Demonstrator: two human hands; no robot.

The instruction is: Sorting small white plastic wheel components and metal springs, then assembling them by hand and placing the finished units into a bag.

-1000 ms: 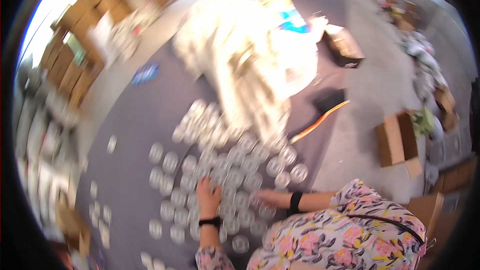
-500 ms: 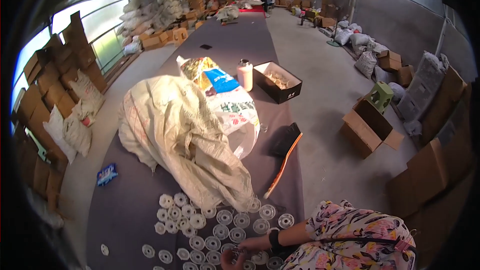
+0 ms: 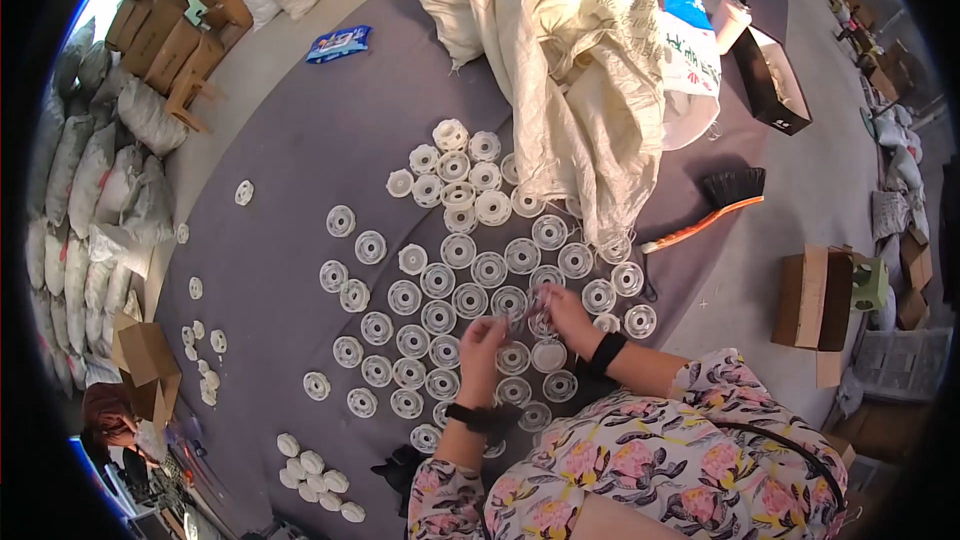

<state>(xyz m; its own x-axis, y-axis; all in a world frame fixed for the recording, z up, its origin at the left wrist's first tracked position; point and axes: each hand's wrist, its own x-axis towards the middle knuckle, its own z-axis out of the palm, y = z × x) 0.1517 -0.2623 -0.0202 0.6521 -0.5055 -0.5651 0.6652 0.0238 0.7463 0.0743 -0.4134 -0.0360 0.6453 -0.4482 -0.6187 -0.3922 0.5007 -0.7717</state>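
Note:
Close together over the table, my left hand [image 3: 482,338] and my right hand [image 3: 564,318] have their fingers pinched. Something small and clear or pale seems to lie between them, too blurred to name. Beneath and around them, many round white plastic discs [image 3: 437,280] with ringed centres lie in loose rows. One plain-faced disc [image 3: 549,355] rests just below my right hand. Farther off, more white discs [image 3: 455,167] are heaped against the lower edge of a cream woven sack [image 3: 590,90].
A brush [image 3: 715,208] with black bristles lies on the right. Behind stand a printed plastic bag [image 3: 690,65], a pink bottle [image 3: 730,22] and a black box [image 3: 768,85]. A blue packet [image 3: 340,44] lies far left; white pieces [image 3: 310,470] cluster near left. An open carton [image 3: 812,300] is on the floor.
The view has tilted down and turned, bringing more of the table's left side into sight. Both hands now show, fingers close together; before, they were at the lower edge, partly out of view.

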